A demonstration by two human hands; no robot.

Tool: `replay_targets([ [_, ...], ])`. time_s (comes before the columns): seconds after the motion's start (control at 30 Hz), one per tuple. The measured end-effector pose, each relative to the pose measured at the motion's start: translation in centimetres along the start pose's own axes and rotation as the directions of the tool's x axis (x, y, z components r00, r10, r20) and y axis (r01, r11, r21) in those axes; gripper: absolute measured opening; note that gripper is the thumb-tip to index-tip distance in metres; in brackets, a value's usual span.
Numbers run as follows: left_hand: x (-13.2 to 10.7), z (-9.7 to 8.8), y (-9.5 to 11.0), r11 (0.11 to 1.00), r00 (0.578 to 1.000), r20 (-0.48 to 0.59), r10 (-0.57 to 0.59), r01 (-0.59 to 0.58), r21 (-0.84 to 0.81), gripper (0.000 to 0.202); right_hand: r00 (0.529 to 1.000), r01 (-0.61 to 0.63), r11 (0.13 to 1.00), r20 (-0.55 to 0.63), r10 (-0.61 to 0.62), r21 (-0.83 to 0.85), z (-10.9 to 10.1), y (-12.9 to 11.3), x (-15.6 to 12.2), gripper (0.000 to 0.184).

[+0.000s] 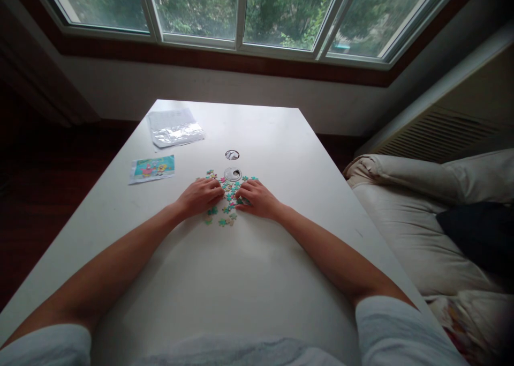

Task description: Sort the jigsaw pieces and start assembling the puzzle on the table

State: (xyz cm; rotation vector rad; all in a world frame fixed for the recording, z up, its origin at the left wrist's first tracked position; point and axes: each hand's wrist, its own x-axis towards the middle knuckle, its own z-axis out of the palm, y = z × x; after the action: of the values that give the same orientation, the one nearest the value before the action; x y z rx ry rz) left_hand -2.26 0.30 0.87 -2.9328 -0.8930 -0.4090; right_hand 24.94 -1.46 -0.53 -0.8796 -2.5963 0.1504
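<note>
Fingers [214,186] of the left hand [198,196] and right hand [260,199] are resting bent among small jigsaw pieces [229,196]; whether they are gripping any, I cannot tell. The pieces are lying scattered on the white table [225,280], between and around both hands, while a picture card [153,168] is lying to the left.

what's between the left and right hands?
In the head view, loose puzzle pieces, many of them green, lie on the white table between the left hand and the right hand.
</note>
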Motion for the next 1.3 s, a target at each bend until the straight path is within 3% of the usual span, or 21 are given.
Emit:
replay_targets([
  [0.27,-0.1,0.1,-0.3,1.000,1.000,-0.001,-0.014,0.014,-0.028,0.027,0.999,0.035,0.999,0.022,-0.036,0.027,-1.0,0.2,-0.3,0.016],
  [0.7,0.2,-0.5,0.6,0.999,1.000,-0.026,0.009,-0.010,-0.040,0.027,1.000,-0.003,0.990,-0.010,0.004,0.142,0.1,0.9,-0.3,0.016],
  [0.97,0.6,0.5,1.1,0.979,0.981,-0.041,-0.189,0.185,-0.087,0.026,0.999,0.023,0.944,-0.047,-0.008,0.328,-0.7,0.1,0.2,0.002],
  [1.1,0.6,0.9,1.1,0.959,0.964,-0.051,-0.262,0.255,-0.121,0.021,0.981,-0.064,0.891,-0.136,0.139,0.449,-0.6,0.0,0.4,0.006],
  [1.2,0.6,0.9,1.1,0.956,0.962,-0.053,-0.266,0.256,-0.145,0.018,0.934,-0.188,0.891,-0.206,0.292,0.413,0.3,0.3,0.6,0.008],
  [1.3,0.6,1.0,1.1,0.959,0.970,-0.044,-0.239,0.229,-0.166,0.018,0.907,-0.262,0.901,-0.230,0.352,0.345,1.1,0.6,0.8,0.009],
])
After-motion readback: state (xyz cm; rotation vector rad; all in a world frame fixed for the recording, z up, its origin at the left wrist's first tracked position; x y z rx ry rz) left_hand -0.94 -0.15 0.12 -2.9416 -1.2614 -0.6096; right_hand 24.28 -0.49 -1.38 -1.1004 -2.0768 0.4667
